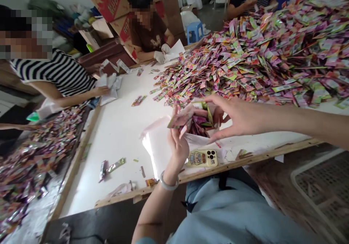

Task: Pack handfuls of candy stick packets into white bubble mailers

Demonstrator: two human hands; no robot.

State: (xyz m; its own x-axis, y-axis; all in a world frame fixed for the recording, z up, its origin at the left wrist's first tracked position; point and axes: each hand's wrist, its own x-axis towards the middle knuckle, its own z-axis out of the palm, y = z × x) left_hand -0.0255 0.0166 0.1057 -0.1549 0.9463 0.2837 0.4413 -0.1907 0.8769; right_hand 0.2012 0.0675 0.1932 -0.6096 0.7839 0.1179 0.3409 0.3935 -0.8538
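Observation:
A clear plastic bag (198, 139) with several small sachets (200, 122) in its mouth is between my two hands above the white table (120, 127). My left hand (178, 146), with a pale bangle on the wrist, grips the bag's left side, fingers pointing up. Against those fingers lies a pinkish sachet (180, 119). From the right, my right hand (234, 118) spans the bag's opening, its thumb low and its index finger over the top; the other fingertips are partly hidden by sachets. Flat clear plastic bags (159, 142) lie on the table left of my left hand.
A large heap of colourful sachets (245, 66) covers the table's far right. A phone in a yellow case (203, 158) lies near the wooden edge (245, 161). Loose sachets (116, 165) lie at left. Co-workers sit around, one in a striped shirt (58, 73); a second sachet pile (40, 153) is leftmost.

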